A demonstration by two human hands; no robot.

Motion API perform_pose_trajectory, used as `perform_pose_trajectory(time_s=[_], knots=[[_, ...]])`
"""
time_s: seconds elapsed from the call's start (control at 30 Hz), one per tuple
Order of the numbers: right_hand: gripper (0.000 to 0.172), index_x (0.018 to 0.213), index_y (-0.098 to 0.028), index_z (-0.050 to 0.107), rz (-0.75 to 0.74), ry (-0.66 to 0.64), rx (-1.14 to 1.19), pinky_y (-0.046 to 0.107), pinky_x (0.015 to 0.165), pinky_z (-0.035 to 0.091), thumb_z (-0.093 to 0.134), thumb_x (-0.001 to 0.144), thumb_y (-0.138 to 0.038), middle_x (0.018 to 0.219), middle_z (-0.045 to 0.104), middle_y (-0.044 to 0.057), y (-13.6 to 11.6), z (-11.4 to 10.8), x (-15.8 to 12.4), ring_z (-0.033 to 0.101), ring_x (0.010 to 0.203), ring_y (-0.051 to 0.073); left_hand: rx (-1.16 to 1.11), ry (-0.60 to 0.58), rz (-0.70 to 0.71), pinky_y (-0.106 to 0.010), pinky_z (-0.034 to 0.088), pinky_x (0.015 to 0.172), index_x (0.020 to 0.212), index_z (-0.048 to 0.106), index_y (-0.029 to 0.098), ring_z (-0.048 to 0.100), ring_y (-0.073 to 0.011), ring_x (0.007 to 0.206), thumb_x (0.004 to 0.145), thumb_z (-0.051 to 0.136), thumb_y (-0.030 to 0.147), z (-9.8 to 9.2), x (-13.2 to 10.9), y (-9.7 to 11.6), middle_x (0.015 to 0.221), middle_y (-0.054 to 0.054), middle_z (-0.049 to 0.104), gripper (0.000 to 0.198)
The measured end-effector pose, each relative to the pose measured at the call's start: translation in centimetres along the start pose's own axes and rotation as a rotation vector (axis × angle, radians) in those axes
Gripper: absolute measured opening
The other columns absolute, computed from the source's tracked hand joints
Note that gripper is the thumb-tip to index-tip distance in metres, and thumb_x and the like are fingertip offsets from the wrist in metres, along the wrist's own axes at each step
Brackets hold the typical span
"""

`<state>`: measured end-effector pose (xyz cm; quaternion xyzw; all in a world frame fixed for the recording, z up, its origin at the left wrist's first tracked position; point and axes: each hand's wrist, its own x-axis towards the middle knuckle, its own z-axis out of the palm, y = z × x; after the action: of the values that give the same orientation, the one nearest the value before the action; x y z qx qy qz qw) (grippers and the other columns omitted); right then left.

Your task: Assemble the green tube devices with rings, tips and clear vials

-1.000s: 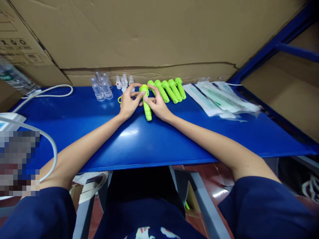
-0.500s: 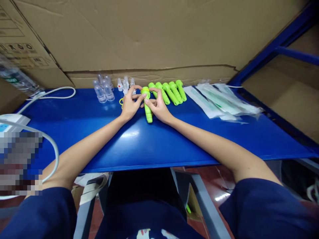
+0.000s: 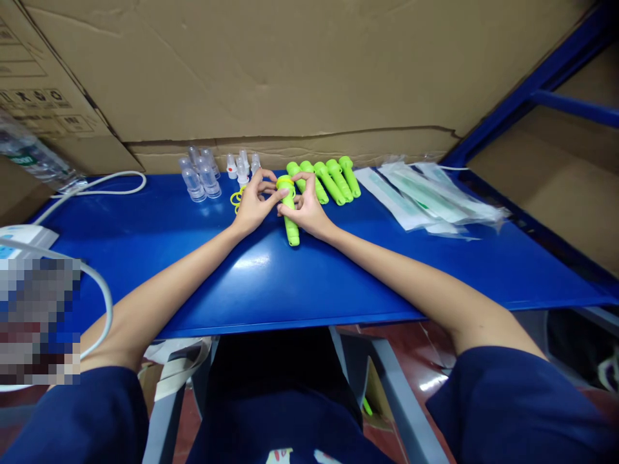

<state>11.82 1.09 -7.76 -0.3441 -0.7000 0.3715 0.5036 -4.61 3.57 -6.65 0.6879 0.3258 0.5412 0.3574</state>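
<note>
A bright green plastic tube [image 3: 291, 222] is held between both hands at the middle of the blue table [image 3: 290, 277]. My right hand [image 3: 309, 209] wraps its upper part, fingers curled round it. My left hand [image 3: 251, 205] pinches at the tube's yellow-ringed top end with thumb and fingertips. A small yellow ring [image 3: 235, 197] lies on the table just left of my left hand. Several more green tubes [image 3: 329, 178] lie side by side just beyond my right hand.
Clear plastic vials [image 3: 199, 174] and small white-capped pieces [image 3: 242, 164] stand at the back left. Sealed clear packets [image 3: 425, 196] lie at the right. A white cable [image 3: 97, 187] and a white device [image 3: 22, 235] sit at the left. Cardboard boxes [image 3: 290, 71] wall the back.
The held green tube has shifted slightly nearer and to the right, more upright in the hands. My left fingers stay at its top end. Nothing else on the table moved.
</note>
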Motion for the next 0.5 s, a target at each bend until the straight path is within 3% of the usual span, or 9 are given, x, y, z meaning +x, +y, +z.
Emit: perform_pose_trajectory(time_s=[0.17,0.5], knots=[[0.058,0.116,-0.030,0.028,0.000,0.011,0.000,0.027,0.059,0.063,0.075,0.082,-0.033,0.125,0.057,0.005,-0.02,-0.06,-0.01,0.068,0.069,0.008,-0.042,-0.032,-0.023,-0.020,0.047,0.061,0.100,0.053,0.023,0.072,-0.0142,0.079,0.077,0.087,0.057,-0.04,0.00,-0.25,0.084,0.000,0.070,0.053],[0.056,0.111,-0.030,0.027,0.025,0.008,-0.004,0.026,0.055,0.061,0.074,0.081,-0.029,0.114,0.062,0.003,-0.32,-0.13,-0.13,0.067,0.064,0.009,0.033,-0.054,0.031,-0.021,0.044,0.057,0.088,0.052,0.022,0.066,-0.0135,0.074,0.078,0.081,0.069,0.03,-0.09,0.31,0.080,0.000,0.063,0.056]])
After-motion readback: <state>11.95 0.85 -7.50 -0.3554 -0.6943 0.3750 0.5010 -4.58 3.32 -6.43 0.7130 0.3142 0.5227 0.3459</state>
